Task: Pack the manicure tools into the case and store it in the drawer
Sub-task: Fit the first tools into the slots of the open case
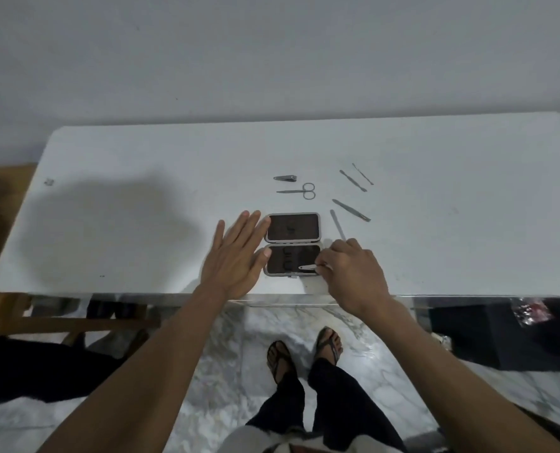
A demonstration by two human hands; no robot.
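An open grey case (293, 227) with a dark lining lies flat near the white table's front edge. My left hand (236, 256) rests flat beside it, thumb touching the near half's left rim. My right hand (350, 273) pinches a small metal tool (306, 267) and holds it over the near half of the case. A nail clipper (285, 178) and small scissors (299, 191) lie behind the case. To the right lie a thin file (337, 223), tweezers (351, 210), a cuticle pusher (352, 180) and a thin pick (362, 173).
The white table (141, 207) stands against a pale wall. A wooden chair (3, 308) is at the left, a dark box (507, 335) under the table at the right. My feet in sandals stand on a marble floor. No drawer shows.
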